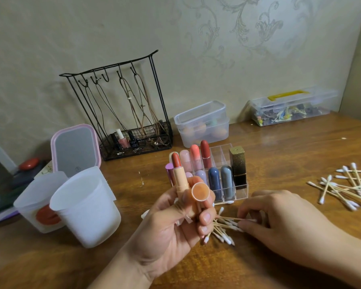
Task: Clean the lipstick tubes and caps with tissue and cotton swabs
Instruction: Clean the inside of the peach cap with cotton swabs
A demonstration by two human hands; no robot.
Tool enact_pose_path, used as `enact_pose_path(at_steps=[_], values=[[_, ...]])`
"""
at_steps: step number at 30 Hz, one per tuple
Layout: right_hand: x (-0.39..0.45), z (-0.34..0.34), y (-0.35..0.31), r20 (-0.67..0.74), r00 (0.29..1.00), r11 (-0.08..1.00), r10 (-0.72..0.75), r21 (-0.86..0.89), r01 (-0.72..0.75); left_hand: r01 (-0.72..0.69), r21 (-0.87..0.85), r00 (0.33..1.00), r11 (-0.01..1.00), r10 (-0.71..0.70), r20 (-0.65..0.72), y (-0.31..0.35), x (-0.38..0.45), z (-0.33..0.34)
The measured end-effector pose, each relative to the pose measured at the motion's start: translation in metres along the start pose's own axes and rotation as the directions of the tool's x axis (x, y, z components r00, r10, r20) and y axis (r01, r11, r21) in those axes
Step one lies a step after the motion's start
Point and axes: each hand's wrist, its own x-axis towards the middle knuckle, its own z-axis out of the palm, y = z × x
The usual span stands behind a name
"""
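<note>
My left hand point(175, 222) holds an opened peach lipstick tube point(180, 176) upright, its red bullet showing, together with its translucent orange cap point(200, 191), whose open end faces me. My right hand point(279, 220) rests on the table, fingertips pinching a cotton swab point(238, 219) lying on a small pile of swabs point(221, 232) beside my left hand. Behind stands a clear acrylic organizer point(241, 189) with several lipsticks, pink, coral, red, blue and grey, and a gold and black tube point(239, 165). No tissue is visible.
A larger scatter of cotton swabs point(346, 186) lies at right. Two white plastic cups point(86, 207) stand at left, with a pink-framed mirror point(75, 150) behind them. A black wire rack point(125, 113) and two clear boxes point(202, 124) point(292, 107) line the wall.
</note>
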Motion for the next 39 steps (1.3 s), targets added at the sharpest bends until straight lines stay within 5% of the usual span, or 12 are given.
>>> enact_pose_path(at_steps=[22, 27, 30, 32, 35, 39], values=[[0.000, 0.001, 0.000, 0.038, 0.997, 0.997, -0.064, 0.039, 0.062, 0.022, -0.011, 0.992, 1.000, -0.023, -0.123, -0.003, -0.001, 0.002], [-0.001, 0.002, 0.003, -0.175, 0.973, 0.980, -0.149, 0.103, 0.168, 0.011, 0.041, 0.977, 0.999, -0.002, -0.213, -0.004, -0.001, 0.005], [-0.007, -0.003, -0.009, -0.441, 0.855, 0.885, -0.273, 0.232, 0.403, -0.042, 0.068, 0.958, 0.997, 0.060, -0.279, -0.010, -0.001, 0.005], [-0.010, 0.002, -0.019, -0.490, 0.820, 0.850, -0.297, 0.255, 0.460, -0.078, 0.069, 0.957, 0.995, 0.094, -0.275, -0.015, 0.000, 0.010], [-0.008, 0.009, -0.028, -0.331, 0.939, 0.859, -0.094, 0.450, 0.245, -0.096, 0.005, 0.981, 0.995, 0.096, -0.169, -0.021, 0.001, 0.017], [0.003, 0.010, -0.029, 0.006, 1.000, 0.556, 0.005, 0.831, -0.007, -0.108, 0.051, 0.984, 0.993, 0.115, -0.139, -0.028, 0.004, 0.016]])
